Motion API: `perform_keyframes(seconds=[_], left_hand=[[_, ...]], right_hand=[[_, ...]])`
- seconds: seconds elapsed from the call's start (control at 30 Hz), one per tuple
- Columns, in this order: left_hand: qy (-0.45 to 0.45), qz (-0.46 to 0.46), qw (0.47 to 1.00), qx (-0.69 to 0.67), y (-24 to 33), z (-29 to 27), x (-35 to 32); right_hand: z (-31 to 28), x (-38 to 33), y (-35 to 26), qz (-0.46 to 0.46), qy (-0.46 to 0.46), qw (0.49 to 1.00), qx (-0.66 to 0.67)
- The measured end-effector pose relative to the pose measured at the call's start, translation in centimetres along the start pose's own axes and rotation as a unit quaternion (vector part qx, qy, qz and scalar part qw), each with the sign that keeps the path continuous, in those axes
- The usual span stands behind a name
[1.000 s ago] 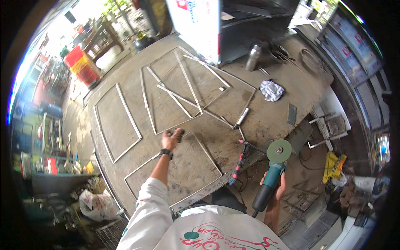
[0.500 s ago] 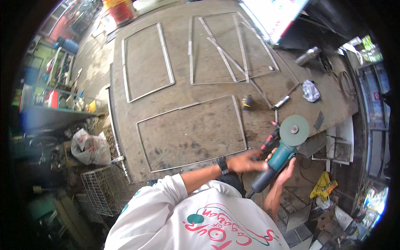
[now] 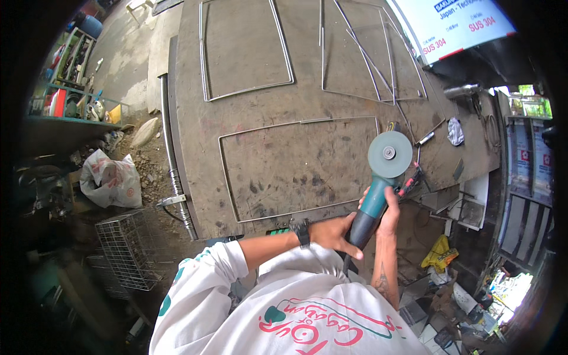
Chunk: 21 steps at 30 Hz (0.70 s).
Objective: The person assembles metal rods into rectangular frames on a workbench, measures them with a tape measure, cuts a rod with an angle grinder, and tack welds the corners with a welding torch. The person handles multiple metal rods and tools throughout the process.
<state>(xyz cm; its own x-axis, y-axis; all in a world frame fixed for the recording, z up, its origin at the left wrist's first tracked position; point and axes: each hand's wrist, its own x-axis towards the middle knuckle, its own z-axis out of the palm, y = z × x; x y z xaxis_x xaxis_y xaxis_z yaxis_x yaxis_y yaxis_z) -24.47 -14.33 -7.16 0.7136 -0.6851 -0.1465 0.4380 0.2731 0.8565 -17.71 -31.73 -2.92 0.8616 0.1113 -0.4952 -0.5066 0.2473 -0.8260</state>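
Observation:
A teal and black angle grinder (image 3: 373,201) is held over the near edge of the worktable (image 3: 284,171), its greenish-grey disc (image 3: 389,165) facing up and pointing away from me. My right hand (image 3: 387,216) grips the body from the right, just behind the disc. At the black rear handle, my left hand (image 3: 334,232) is closed around it. The disc overlaps the right side of a thin rectangular metal frame (image 3: 228,178) lying flat on the table. Just beyond the disc a black and yellow object (image 3: 392,126) is partly hidden. Close to the disc's right lies a red and black tool (image 3: 409,182).
Farther back lie another metal frame (image 3: 248,92) and a third frame (image 3: 322,65) with loose strips across it. A crumpled cloth (image 3: 455,132) rests at the right. Metal pipe (image 3: 171,136) runs along the table's left edge. A wire cage (image 3: 121,248) and white bag (image 3: 111,180) stand left.
The view has shifted, so the table's things sit higher and mostly farther right. The grinder is more upright in my hands. My left hand has moved back from its body onto the rear handle.

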Motion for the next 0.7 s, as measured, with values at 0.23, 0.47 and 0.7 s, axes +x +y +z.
perform_keyframes(seconds=[0.23, 0.47, 0.7], left_hand=[[0.085, 0.021, 0.996, -0.032, -1.8, 3.0, -0.2], [0.083, -0.050, 0.994, 0.059, -0.9, 3.1, 1.0], [-0.032, -0.076, 0.989, 0.122, 0.7, 0.2, 3.8]], right_hand=[[1.6, -0.6, -1.0, -0.013, -0.020, 0.999, 0.044], [-0.6, 1.1, -1.7, 0.063, 0.019, 0.998, 0.002], [-5.1, 2.3, -1.1, 0.061, 0.018, 0.998, 0.022]])
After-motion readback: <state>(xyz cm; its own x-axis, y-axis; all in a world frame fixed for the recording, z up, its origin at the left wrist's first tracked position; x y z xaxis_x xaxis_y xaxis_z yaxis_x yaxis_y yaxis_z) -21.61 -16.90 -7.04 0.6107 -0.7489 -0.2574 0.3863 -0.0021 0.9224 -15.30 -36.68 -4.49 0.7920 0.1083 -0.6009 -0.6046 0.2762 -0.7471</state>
